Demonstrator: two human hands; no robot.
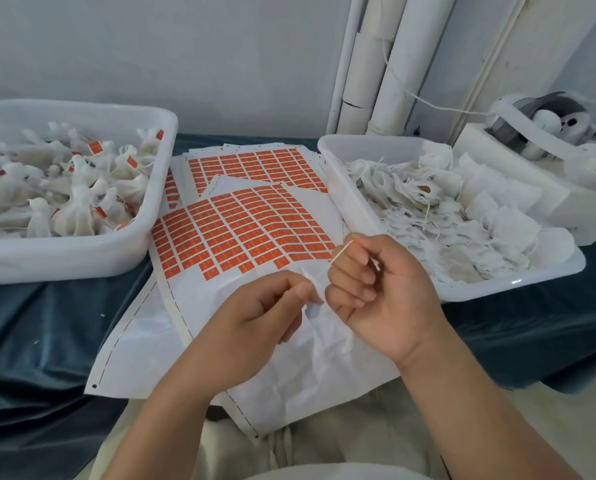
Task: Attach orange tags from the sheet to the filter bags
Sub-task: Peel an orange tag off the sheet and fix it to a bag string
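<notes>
Left hand [255,317] pinches a thin white string [338,258] between thumb and forefinger. Right hand [386,296], fingers curled, grips the same string just beside it. The filter bag [321,323] hangs below, between both hands, over the bare part of the tag sheet [237,230]. Beyond the sheet's orange tags, the left tub [82,251] holds tagged bags and the right tub [359,209] holds untagged bags.

Glossy white plastic tubs [82,251], thin gauzy filter bags [497,216], velvety blue cloth [47,323]
</notes>
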